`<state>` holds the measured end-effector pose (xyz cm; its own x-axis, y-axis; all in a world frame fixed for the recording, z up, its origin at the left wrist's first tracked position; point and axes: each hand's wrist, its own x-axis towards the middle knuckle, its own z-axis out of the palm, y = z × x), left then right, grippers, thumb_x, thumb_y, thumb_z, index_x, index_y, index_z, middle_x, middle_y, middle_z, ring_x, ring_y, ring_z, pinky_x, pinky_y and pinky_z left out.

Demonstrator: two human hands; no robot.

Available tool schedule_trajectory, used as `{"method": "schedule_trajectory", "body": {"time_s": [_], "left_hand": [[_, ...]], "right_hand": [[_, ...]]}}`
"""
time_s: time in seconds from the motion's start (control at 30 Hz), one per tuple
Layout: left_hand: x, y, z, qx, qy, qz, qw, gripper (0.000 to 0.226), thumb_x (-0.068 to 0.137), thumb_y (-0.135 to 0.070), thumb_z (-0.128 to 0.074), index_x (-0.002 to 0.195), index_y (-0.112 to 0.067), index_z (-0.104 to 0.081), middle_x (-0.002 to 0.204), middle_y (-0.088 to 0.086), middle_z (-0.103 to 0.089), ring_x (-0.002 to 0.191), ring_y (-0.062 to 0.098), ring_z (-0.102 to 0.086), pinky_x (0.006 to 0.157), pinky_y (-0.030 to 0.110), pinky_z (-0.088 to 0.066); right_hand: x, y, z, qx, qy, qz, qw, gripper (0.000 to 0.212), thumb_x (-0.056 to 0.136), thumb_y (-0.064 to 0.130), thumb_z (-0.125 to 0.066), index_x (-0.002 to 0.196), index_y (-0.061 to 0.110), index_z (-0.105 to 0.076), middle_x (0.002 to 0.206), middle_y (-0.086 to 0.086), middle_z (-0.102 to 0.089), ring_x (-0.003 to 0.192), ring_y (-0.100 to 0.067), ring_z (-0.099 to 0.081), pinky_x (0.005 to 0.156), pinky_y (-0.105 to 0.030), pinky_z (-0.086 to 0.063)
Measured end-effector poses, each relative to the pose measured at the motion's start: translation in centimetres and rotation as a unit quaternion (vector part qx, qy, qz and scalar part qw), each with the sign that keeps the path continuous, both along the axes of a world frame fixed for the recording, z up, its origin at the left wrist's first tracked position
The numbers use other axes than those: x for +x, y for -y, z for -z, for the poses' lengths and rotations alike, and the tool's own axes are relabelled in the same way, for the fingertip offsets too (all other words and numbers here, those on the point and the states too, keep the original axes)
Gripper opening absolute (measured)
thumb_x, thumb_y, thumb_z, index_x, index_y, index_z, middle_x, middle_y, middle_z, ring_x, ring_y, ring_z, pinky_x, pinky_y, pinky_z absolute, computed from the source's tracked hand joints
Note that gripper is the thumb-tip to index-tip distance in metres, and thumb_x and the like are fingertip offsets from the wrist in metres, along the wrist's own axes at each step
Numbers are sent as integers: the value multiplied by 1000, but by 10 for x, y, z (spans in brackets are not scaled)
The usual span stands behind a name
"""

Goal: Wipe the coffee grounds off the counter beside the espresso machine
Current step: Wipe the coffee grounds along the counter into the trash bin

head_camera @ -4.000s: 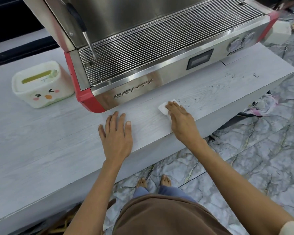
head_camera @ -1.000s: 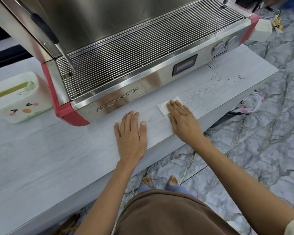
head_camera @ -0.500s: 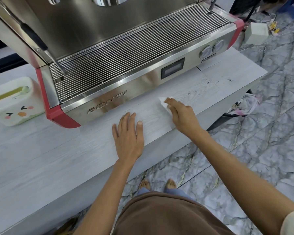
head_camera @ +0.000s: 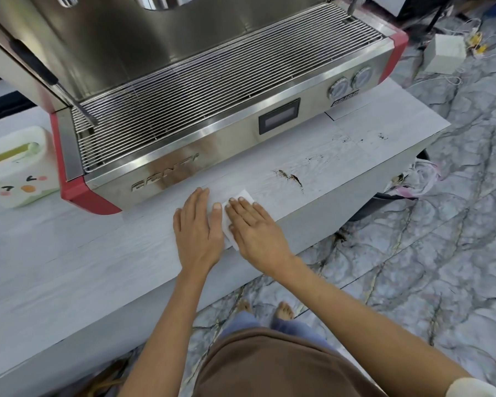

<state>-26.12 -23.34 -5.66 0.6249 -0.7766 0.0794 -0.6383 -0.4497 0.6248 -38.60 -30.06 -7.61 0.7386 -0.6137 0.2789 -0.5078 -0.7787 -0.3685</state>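
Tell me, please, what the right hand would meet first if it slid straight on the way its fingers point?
Probably the espresso machine: the right hand, flat on the white wipe, points up-left toward its steel front, missing the coffee grounds.

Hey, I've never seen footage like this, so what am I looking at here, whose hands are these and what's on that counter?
The single view comes from a camera worn on a person's head, looking down. Both hands are theirs. The right hand presses flat on a white wipe; the left hand rests flat on the pale counter beside it. Behind stands a steel espresso machine. Dark coffee grounds lie right of the wipe, more specks farther right. A white box with a cartoon face sits left.
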Motion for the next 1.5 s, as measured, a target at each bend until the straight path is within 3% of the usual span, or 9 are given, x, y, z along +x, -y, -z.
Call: {"method": "schedule_trajectory", "body": {"time_s": [0.27,0.5,0.7,0.93,1.03,1.23,1.5], "left_hand": [[-2,7,4,96,95,39,990,65,100,-57,-12,155,-27,-31,167,-3,-22,154,17,-12,125,47,-3],[-9,29,2,73,61,74,993,66,99,-57,-16,155,-25,-33,166,-2,-24,154,17,-11,125,46,0],[-14,42,1,54,41,96,993,65,100,-55,-16,154,-25,-36,165,-3,-28,154,15,-15,126,44,1],[-16,44,0,36,24,107,993,63,102,-54,-16,155,-25,-33,164,-5,-29,153,11,-17,125,42,2],[-15,43,-3,8,-2,96,995,60,102,-51,-19,155,-24,-31,163,-5,-30,152,9,-20,126,41,0],[-16,43,-3,5,-1,97,995,58,103,-47,-22,155,-24,-30,163,-5,-30,152,9,-20,126,43,-2],[-18,47,-2,18,11,81,997,59,103,-48,-22,155,-23,-31,163,-5,-30,152,9,-20,126,42,-3]], "right_hand": [[-14,31,-3,2,-34,33,999,46,101,27,-32,138,6,-49,145,-10,-47,136,-22,-40,114,-40,-29],[-31,60,-3,3,-33,65,997,44,100,25,-34,136,6,-51,143,-9,-49,135,-22,-41,113,-41,-31],[-43,85,-6,9,-28,68,997,43,91,-1,-54,133,7,-54,141,-10,-51,133,-24,-45,112,-40,-33],[-35,91,-16,-15,3,147,989,44,81,-15,-52,121,0,-62,127,-15,-62,122,-30,-55,107,-39,-33],[-26,74,-25,-11,24,131,991,43,82,-16,-53,121,-2,-61,128,-16,-61,125,-32,-52,109,-39,-31],[-20,40,-5,21,11,72,997,34,91,3,-61,126,2,-59,134,-13,-57,131,-29,-46,108,-47,-37],[1,34,-11,37,-8,87,995,42,97,18,-39,132,-3,-51,142,-21,-46,137,-30,-37,115,-43,-27]]}}
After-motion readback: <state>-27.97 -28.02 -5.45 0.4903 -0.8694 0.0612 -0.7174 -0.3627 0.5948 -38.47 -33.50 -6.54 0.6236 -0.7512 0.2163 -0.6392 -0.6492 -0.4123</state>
